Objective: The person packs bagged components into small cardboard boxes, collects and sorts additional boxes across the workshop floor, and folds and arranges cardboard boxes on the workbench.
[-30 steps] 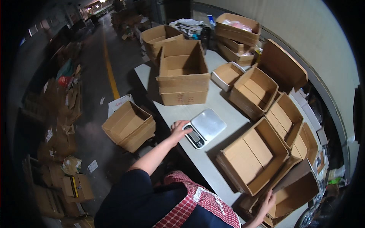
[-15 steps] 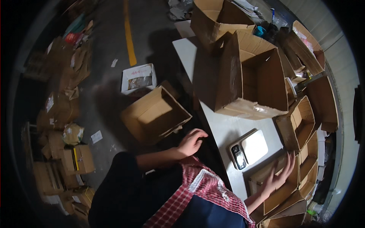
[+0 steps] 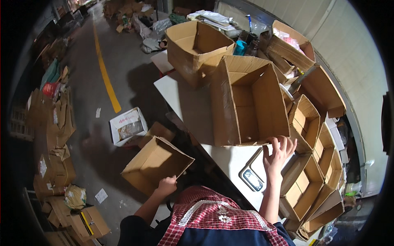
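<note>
My left hand [image 3: 167, 186] is closed on the near rim of an open cardboard box [image 3: 152, 164], which stands low beside the table and shows no contents. My right hand [image 3: 277, 158] reaches over the table, fingers bent and spread, at the near lower edge of a large open cardboard box [image 3: 250, 102]. Whether those fingertips touch the cardboard is hard to make out. Partly covered by the right hand and wrist is a small scale [image 3: 251, 178] with a dark display, lying on the white table [image 3: 223, 158].
Another open carton [image 3: 197, 45] stands farther along the table. Several small open boxes [image 3: 301, 188] crowd its right side. A white box [image 3: 129, 125] with a clear-wrapped item sits low at the left. Stacked cartons [image 3: 88, 223] line the far left, past a yellow floor line [image 3: 106, 78].
My left hand has moved down onto the low box's rim. My right hand has gone from beside the scale up to the large box's near edge. The view has tilted upward.
</note>
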The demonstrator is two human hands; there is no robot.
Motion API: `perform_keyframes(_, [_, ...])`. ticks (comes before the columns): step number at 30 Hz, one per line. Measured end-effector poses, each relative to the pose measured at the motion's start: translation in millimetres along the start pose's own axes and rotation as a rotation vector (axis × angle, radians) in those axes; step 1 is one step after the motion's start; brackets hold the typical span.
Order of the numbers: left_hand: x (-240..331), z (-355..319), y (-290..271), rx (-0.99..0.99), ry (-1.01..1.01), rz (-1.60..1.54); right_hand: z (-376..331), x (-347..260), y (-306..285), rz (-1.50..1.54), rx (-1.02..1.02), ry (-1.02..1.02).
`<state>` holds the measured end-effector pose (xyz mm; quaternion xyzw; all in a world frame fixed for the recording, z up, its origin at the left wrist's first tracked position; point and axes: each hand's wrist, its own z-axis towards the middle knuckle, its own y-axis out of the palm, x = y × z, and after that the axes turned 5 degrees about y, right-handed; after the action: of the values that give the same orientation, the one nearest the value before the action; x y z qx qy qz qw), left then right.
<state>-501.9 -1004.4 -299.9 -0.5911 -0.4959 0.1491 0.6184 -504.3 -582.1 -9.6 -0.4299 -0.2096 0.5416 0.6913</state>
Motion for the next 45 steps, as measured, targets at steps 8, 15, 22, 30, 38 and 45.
perform_keyframes(8, [4,57,-121,0.3,-0.401,0.01,-46,32,-10,0.23,-0.066,0.002])
perform_keyframes(15, [37,168,-314,0.695,-0.351,0.114,-88,52,-19,0.269,-0.055,0.012])
perform_keyframes(22, [87,336,-427,0.429,-0.222,0.465,-102,58,-21,0.33,-0.047,-0.025])
perform_keyframes(30, [110,413,-404,0.196,-0.095,0.197,-118,61,-20,0.364,-0.041,0.025])
perform_keyframes(38, [134,351,-378,0.233,-0.074,0.147,-113,76,-14,0.208,-0.233,0.021])
perform_keyframes(45, [97,189,-317,0.585,0.054,0.043,-128,93,17,0.38,-0.386,-0.286])
